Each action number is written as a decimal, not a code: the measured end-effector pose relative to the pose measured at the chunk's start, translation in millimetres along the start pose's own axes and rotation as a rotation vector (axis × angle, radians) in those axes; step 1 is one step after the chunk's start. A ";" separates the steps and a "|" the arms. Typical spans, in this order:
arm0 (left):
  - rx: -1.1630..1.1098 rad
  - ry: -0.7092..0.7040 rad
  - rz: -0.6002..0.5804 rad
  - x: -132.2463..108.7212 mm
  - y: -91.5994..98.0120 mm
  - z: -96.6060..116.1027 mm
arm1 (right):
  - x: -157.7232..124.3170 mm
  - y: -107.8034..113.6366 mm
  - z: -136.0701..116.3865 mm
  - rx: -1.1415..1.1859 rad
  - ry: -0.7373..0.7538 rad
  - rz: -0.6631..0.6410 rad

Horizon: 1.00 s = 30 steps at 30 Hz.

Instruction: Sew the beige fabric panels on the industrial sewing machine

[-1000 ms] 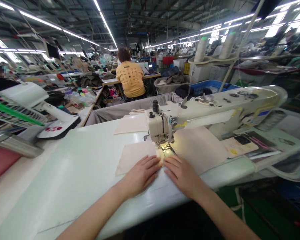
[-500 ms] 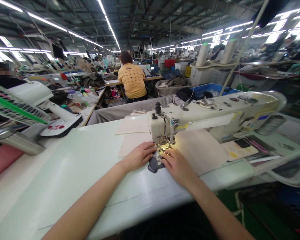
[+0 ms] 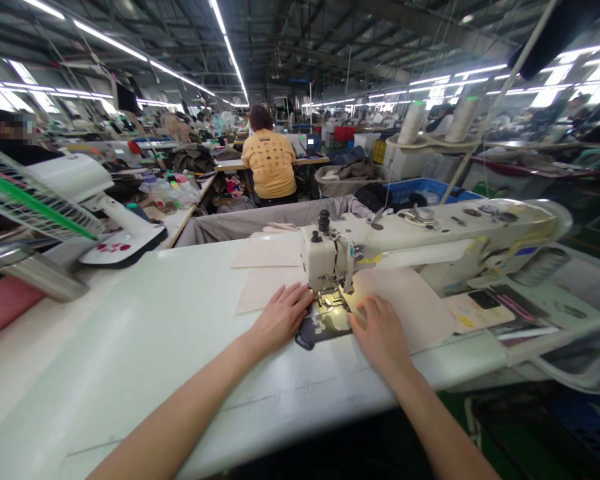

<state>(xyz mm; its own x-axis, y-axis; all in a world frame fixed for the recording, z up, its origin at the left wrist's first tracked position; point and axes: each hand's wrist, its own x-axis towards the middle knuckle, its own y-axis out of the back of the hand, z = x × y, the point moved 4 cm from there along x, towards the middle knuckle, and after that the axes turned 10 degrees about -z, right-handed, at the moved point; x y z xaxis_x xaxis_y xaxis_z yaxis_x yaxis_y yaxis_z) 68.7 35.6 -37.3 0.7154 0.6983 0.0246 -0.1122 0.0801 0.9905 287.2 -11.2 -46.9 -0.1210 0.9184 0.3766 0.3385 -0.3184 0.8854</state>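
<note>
A white sewing machine (image 3: 430, 233) stands on a pale green table (image 3: 180, 353). Under its needle lies a pinkish-beige fabric piece (image 3: 260, 290), with more of the same fabric (image 3: 405, 303) to the right. My left hand (image 3: 280, 317) lies flat on the fabric just left of the presser foot, fingers stretched out. My right hand (image 3: 380, 333) presses flat on the fabric right of the needle. Between the hands shows a dark metal plate (image 3: 325, 325) in the table top.
A second beige fabric piece (image 3: 267, 253) lies behind the needle. A white desk fan (image 3: 70, 200) stands at the left. A person in a yellow shirt (image 3: 270, 163) sits with their back to me. Thread cones (image 3: 413, 120) rise behind the machine; a control panel (image 3: 480, 303) sits right.
Both hands have slid forward toward the needle, pushing the fabric away from me. The dark plate between them has been uncovered. My right hand has moved rightward.
</note>
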 end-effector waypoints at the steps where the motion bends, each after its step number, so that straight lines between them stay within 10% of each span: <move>1: 0.013 0.039 0.030 -2.9 -1.9 4.0 | -0.1 1.0 0.2 0.010 0.004 0.006; 16: 0.124 0.303 0.095 10.4 12.7 -4.5 | -6.2 24.6 8.6 0.021 0.004 0.032; 23: -0.087 -0.367 0.042 -37.1 7.4 92.6 | -49.7 45.4 -68.1 0.328 0.227 -0.487; 30: -0.071 -0.413 -0.166 -96.0 8.6 66.5 | -61.6 56.4 -47.7 0.387 0.343 -0.380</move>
<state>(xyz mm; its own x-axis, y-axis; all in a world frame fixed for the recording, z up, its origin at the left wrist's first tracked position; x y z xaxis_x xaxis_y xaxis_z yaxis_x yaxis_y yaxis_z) 45.0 -78.1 -22.1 0.9413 0.3308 -0.0678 -0.0093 0.2262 0.9740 269.2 -96.9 -7.2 -0.5686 0.8030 0.1785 0.5180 0.1809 0.8361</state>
